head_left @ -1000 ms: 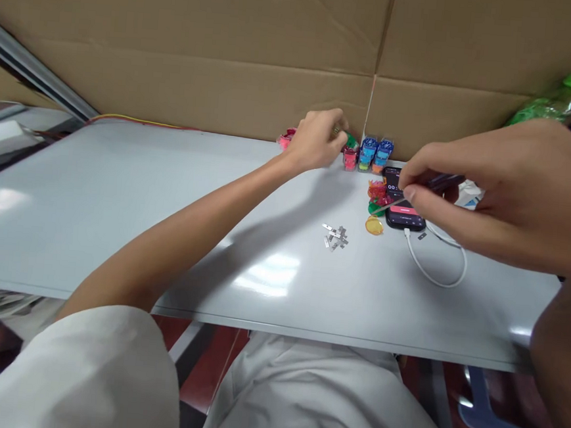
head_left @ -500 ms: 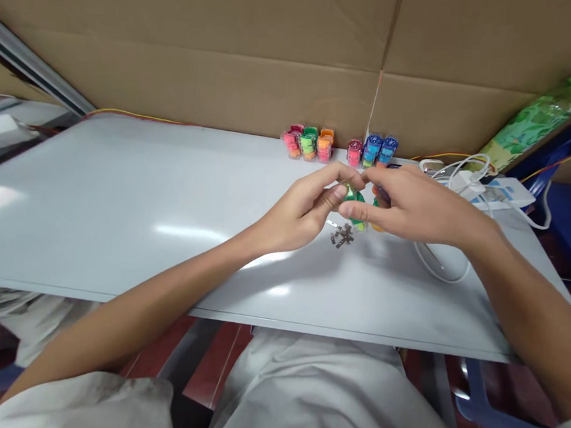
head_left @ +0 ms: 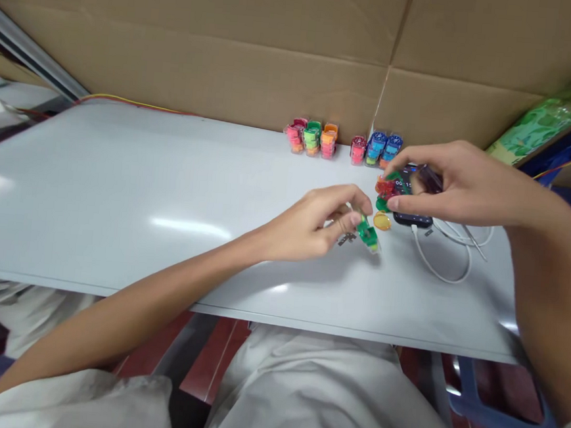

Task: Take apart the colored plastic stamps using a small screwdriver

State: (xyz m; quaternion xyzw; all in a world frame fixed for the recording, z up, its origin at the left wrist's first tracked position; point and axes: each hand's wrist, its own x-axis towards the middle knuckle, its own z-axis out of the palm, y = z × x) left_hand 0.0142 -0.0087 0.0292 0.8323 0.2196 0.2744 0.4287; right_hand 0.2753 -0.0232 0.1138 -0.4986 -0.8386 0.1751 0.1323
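My left hand [head_left: 321, 223] pinches a small green plastic piece [head_left: 367, 235] with a clear edge, held above the table. Beneath its fingers lies a little heap of metal strips [head_left: 347, 238], partly hidden. My right hand [head_left: 466, 185] reaches over loose coloured parts, with thumb and forefinger apart around them. Among these are a red part [head_left: 384, 186], a green part [head_left: 382, 204] and a yellow disc [head_left: 382, 221]. Tucked in the right palm is what looks like a screwdriver [head_left: 432, 179], dark-handled; its thin metal shaft shows below the hand.
A phone [head_left: 413, 220] with a white cable [head_left: 427, 268] lies under my right hand. Stacks of coloured plastic pieces [head_left: 312, 139] line the back of the table [head_left: 144, 183], before a cardboard wall [head_left: 227, 71]. At the right leans a green-capped bottle [head_left: 544, 122].
My hands have moved apart. The right hand has gone right, to the loose parts near the phone. The left keeps the green piece, now tilted lower and further right.
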